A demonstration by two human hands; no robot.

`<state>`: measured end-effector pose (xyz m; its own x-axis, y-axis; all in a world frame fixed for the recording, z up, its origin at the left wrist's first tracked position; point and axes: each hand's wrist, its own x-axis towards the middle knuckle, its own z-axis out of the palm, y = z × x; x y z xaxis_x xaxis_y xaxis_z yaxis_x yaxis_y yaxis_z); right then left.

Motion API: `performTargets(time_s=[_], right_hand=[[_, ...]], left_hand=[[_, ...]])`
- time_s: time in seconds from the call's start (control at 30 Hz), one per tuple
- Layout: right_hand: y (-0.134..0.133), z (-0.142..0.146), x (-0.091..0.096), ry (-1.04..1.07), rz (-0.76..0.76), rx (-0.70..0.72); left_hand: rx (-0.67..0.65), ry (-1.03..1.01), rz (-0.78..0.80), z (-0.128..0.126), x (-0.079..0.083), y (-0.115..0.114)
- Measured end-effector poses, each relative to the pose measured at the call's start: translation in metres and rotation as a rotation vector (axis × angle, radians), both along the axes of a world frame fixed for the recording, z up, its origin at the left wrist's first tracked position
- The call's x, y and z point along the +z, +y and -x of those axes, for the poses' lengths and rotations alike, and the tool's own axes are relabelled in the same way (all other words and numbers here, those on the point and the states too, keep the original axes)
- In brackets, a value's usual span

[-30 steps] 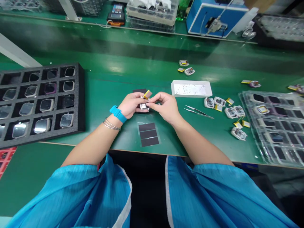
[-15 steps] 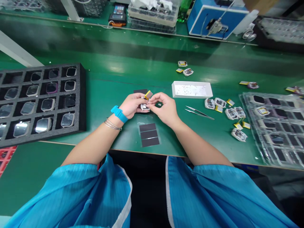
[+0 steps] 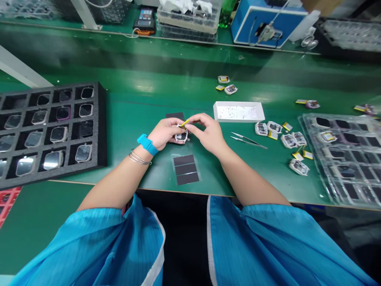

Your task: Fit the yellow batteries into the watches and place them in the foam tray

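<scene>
My left hand (image 3: 164, 133) is closed around a small white watch case (image 3: 181, 137), held just above the green bench. My right hand (image 3: 207, 133) pinches the yellow-wrapped battery (image 3: 185, 123) attached to the case, fingers pressed together over its top. A clear sheet with three dark adhesive strips (image 3: 186, 169) lies on the bench just below both hands. Another dark pad (image 3: 175, 115) lies behind the hands.
A black foam tray (image 3: 101, 123) with several watch screens sits at the left. Tweezers (image 3: 248, 140), a white parts box (image 3: 238, 111), several loose watch cases (image 3: 290, 141) and a clear blister tray (image 3: 345, 157) lie at the right. Bins and a blue machine (image 3: 268, 22) stand behind.
The battery has been folded down from standing above the case toward it, with my right fingers now closed over it. Both hands stay in place.
</scene>
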<state>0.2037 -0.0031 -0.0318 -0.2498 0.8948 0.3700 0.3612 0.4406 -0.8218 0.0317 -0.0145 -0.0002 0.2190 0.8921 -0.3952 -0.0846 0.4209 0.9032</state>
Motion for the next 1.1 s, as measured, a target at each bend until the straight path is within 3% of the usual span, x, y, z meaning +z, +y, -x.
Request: performTargets(time_s=[0.27, 0.43, 0.6, 0.8, 1.1], right_hand=[[-0.007, 0.005, 0.007, 0.035, 0.009, -0.143], [-0.009, 0.008, 0.004, 0.018, -0.031, -0.120], [-0.010, 0.011, 0.001, -0.134, -0.160, -0.129], [-0.010, 0.010, -0.001, -0.383, -0.354, -0.037], [-0.006, 0.001, -0.003, -0.541, -0.342, 0.092]], left_hand=[[-0.085, -0.103, 0.060, 0.004, -0.001, 0.004], [-0.017, -0.009, 0.013, -0.002, -0.004, 0.001], [0.027, -0.003, 0.053, -0.003, -0.003, 0.000], [0.079, -0.287, 0.188, 0.004, -0.007, 0.006], [0.042, -0.337, 0.173, 0.005, -0.016, 0.008]])
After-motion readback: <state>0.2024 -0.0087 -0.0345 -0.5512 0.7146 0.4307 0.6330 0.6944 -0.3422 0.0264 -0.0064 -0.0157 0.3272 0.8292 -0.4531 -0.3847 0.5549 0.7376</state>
